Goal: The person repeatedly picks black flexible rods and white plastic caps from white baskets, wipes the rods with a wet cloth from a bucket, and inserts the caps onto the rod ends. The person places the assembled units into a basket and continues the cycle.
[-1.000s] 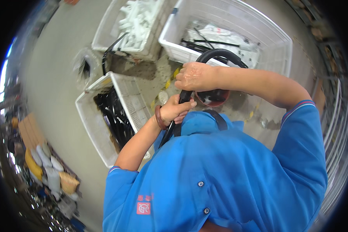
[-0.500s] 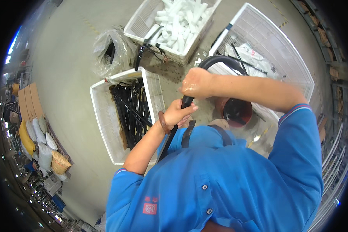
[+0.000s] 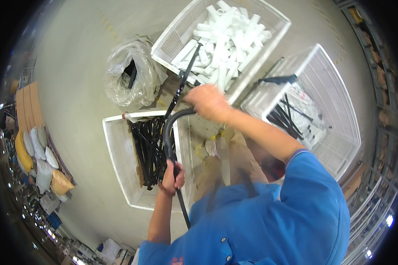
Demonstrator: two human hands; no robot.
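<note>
A long black foam tube (image 3: pixel 167 134) curves in an arch between my two hands, over the near-left crate's right side. My left hand (image 3: pixel 169 179) is closed round its lower part, where a thinner black rod (image 3: pixel 183 206) runs on down toward my shirt. My right hand (image 3: pixel 209 104), smeared by motion, is closed at the tube's upper end; its fingertips are hidden. Just left of that hand, a shiny black rod (image 3: pixel 179 90) slants up against the rim of the crate of white tubes. Below my left hand's side lies a crate (image 3: pixel 119 163) of black rods (image 3: pixel 148 150).
A white crate (image 3: pixel 174 33) full of short white tubes (image 3: pixel 227 39) stands ahead. To the right is another white crate (image 3: pixel 340 97) with black rods and plastic bags. A clear plastic bag (image 3: pixel 115 84) with dark pieces sits at left. Sacks (image 3: pixel 44 172) lie far left.
Both hands have moved left with the tube, the left one also toward me. The tube now arches between them instead of looping off to the right. My view has shifted.
</note>
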